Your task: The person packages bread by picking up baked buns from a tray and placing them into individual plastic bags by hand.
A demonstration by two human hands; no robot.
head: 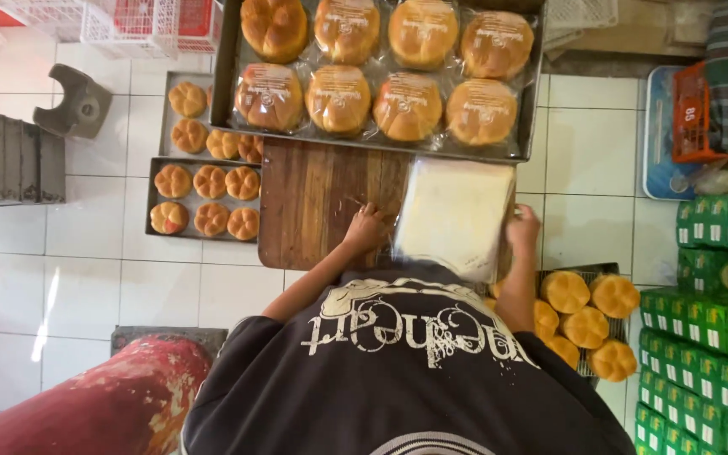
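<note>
Left hand point(366, 229): lies on the brown wooden board point(322, 202), fingers curled against the left edge of the pale stack of clear plastic bags point(457, 215); whether this grip pinches the plastic or only presses it cannot be told.
Right hand point(522, 226): at 3 o'clock of the stack, fingers bent against its right edge; the grip looks partly closed, hold unclear.
Stack of bags: square, cream-white, glossy, lying on the right end of the board, between the two hands, at the centre of the view.
Board: dark planks with the grain running toward 12 o'clock, set on the white tiled floor point(591, 152) as a low bench.
Large metal tray point(227, 76): at 12 o'clock of the board, filled with eight round golden buns wrapped in clear plastic point(339, 99).
Small grey trays point(155, 198): at 9 o'clock of the board, two of them, carrying unwrapped round buns point(210, 181).
Wire rack point(587, 274): at 4 o'clock of the right hand, with more bare golden buns point(566, 291).
Green cartons point(701, 337): stacked at 4 o'clock, along the right edge.
Person: dark printed shirt point(406, 379) fills the 6 o'clock area.
</note>
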